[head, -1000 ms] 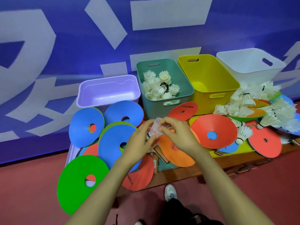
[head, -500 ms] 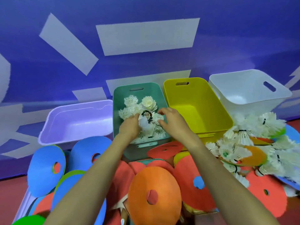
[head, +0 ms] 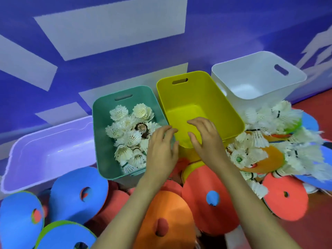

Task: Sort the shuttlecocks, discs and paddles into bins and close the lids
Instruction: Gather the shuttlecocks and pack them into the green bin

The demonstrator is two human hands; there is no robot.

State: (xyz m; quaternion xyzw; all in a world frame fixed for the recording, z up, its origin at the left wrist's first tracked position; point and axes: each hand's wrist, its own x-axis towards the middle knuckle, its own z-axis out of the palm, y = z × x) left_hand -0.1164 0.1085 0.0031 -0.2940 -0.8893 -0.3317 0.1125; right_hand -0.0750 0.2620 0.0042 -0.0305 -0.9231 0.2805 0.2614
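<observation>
- Both hands are empty with fingers loosely spread, side by side but apart at frame centre.
- The left hand (head: 161, 151) is over the near right corner of the teal bin (head: 101, 126), and the right hand (head: 206, 139) is over the near edge of the yellow bin (head: 197, 94).
- Shuttlecocks (head: 125, 133) are heaped in the teal bin, and a loose pile (head: 265, 119) lies at the right on discs.
- The lilac bin (head: 45, 155) stands at the left and the white bin (head: 260, 72) at the upper right.
- A blue disc (head: 68, 200), an orange disc (head: 176, 209) and a red disc (head: 195, 212) overlap along the bottom.
</observation>
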